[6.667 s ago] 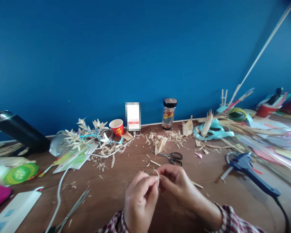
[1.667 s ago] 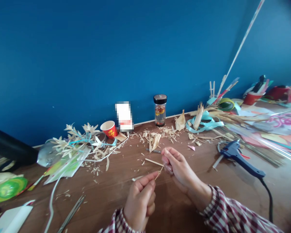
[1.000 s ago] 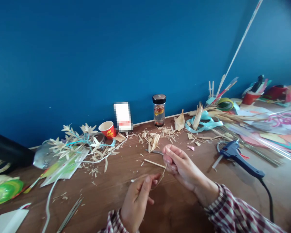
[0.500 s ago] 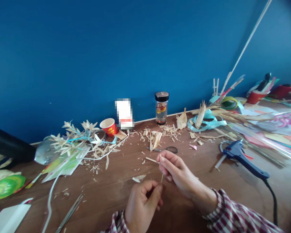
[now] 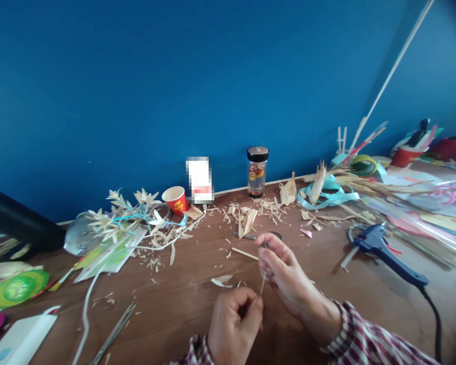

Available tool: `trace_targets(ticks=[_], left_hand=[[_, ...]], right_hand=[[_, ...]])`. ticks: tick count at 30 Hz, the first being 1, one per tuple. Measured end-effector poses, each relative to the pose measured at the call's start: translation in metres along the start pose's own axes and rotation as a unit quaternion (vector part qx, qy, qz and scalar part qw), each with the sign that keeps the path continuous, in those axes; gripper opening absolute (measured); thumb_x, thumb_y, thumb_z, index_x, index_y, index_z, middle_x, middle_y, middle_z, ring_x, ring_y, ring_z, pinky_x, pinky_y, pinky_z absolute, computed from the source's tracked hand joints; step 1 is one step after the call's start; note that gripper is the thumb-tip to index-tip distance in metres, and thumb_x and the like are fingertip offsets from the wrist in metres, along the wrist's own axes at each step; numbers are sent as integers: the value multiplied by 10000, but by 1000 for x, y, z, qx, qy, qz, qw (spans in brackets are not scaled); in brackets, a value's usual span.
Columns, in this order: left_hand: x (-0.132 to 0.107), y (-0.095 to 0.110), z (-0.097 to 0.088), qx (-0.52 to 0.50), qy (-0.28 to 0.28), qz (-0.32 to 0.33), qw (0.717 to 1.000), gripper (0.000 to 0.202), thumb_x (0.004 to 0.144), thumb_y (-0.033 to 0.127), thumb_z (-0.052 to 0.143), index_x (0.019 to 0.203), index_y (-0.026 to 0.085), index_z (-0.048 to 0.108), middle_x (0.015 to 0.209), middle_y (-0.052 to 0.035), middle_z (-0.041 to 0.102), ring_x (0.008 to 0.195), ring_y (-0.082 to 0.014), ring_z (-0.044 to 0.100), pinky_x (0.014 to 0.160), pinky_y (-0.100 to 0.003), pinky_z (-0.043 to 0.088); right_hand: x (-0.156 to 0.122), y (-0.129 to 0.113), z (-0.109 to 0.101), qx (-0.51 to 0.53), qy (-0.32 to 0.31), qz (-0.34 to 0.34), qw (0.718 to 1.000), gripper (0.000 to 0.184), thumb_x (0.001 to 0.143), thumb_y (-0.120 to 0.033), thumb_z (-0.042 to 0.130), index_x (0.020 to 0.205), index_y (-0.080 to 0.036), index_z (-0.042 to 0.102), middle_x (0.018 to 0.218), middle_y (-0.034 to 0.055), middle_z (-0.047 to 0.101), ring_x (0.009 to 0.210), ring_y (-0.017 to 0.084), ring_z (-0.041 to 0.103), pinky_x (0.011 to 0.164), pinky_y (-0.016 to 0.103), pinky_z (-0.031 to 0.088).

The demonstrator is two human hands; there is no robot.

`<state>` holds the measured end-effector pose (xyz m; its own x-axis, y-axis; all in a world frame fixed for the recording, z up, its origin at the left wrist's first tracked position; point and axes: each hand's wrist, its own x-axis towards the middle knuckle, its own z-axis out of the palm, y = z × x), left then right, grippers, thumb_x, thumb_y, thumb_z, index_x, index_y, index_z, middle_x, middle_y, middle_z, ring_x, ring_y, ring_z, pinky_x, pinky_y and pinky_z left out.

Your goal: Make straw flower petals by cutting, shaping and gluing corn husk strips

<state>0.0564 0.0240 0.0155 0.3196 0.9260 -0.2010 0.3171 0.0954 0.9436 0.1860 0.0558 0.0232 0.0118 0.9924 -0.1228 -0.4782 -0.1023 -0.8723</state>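
Note:
My left hand is closed, pinching the lower end of a thin pale strip between thumb and forefinger. The strip runs up to the curled fingers of my right hand, which is closed around its upper part; the strip's top end is hidden there. Just beyond the right hand, a pale stick lies on the brown table, its right end covered by the fingers. Behind it is a pair of scissors, partly hidden by a dry husk piece.
A blue glue gun with a black cord lies right. Lidded jar, red paper cup and husk flowers stand along the wall. Tweezers and a white cable lie left. Light-blue ribbon and husk scraps lie behind.
The view has shifted slightly, so the table things appear further right and lower. Both hands keep hold of the thin strip; the right thumb and forefinger look slightly more parted.

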Motion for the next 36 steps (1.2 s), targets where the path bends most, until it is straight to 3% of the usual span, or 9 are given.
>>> trace_targets(ticks=[4, 7, 10, 13, 15, 17, 26, 30, 36], left_hand=[[3, 0, -3, -24, 21, 1, 999, 315, 792, 397, 492, 626, 145, 582, 453, 7, 485, 423, -92, 405, 434, -199, 303], [9, 0, -8, -48, 49, -17, 997, 343, 785, 436, 497, 674, 130, 607, 460, 20, 469, 416, -80, 384, 425, -193, 283], [14, -2, -14, -74, 72, -42, 994, 371, 775, 454, 505, 707, 109, 627, 449, 33, 447, 394, -62, 358, 406, -181, 248], [18, -6, -21, -118, 74, -52, 989, 391, 766, 468, 519, 759, 98, 644, 448, 42, 441, 387, -47, 344, 394, -168, 221], [19, -9, -24, -151, 65, -56, 985, 394, 759, 474, 531, 786, 98, 645, 459, 43, 452, 385, -38, 339, 385, -159, 207], [19, -9, -27, -186, 51, -67, 979, 400, 749, 484, 545, 807, 101, 643, 467, 44, 462, 372, -30, 331, 369, -152, 184], [21, 1, -27, -256, 0, -126, 958, 470, 710, 537, 559, 803, 85, 649, 449, 39, 469, 328, -16, 301, 323, -139, 150], [20, 3, -29, -191, 59, -83, 976, 529, 723, 579, 504, 873, 93, 648, 536, -17, 561, 385, -64, 407, 325, -157, 254], [18, 7, -31, -35, 190, 73, 978, 233, 672, 372, 657, 734, 148, 654, 569, -21, 603, 479, -113, 500, 439, -195, 394]], right_hand=[[3, -4, -2, -45, 2, 1, 999, 171, 796, -287, 521, 943, -223, 464, 485, -106, 334, 396, 45, 197, 370, 143, 161], [3, -13, -6, -174, 38, -91, 980, 247, 816, -322, 512, 1041, -221, 488, 667, -19, 558, 403, 53, 306, 369, 172, 258], [-1, -22, -10, -314, 93, -257, 909, 297, 821, -257, 519, 1118, -245, 519, 1006, 71, 596, 572, 109, 501, 520, 252, 445], [-4, -24, -11, -415, -38, -348, 840, 285, 835, -166, 474, 1088, -245, 579, 1102, 90, 580, 927, 204, 560, 801, 352, 470], [-4, -23, -11, -454, -146, -345, 809, 308, 852, -136, 427, 1094, -237, 588, 1128, 94, 576, 1024, 207, 537, 862, 361, 455], [-2, -21, -11, -471, -184, -332, 797, 314, 864, -128, 410, 1102, -234, 585, 1137, 92, 572, 1014, 186, 548, 859, 338, 462], [5, -17, -15, -508, -167, -320, 782, 194, 866, -177, 454, 902, -220, 639, 930, 76, 605, 822, 158, 578, 714, 284, 482], [5, -21, -17, -536, -134, -323, 769, 204, 871, -170, 439, 901, -223, 634, 990, 78, 622, 862, 162, 591, 734, 285, 480], [7, -25, -20, -559, -105, -315, 760, 204, 875, -171, 429, 904, -231, 621, 999, 75, 637, 888, 182, 595, 751, 316, 477]])
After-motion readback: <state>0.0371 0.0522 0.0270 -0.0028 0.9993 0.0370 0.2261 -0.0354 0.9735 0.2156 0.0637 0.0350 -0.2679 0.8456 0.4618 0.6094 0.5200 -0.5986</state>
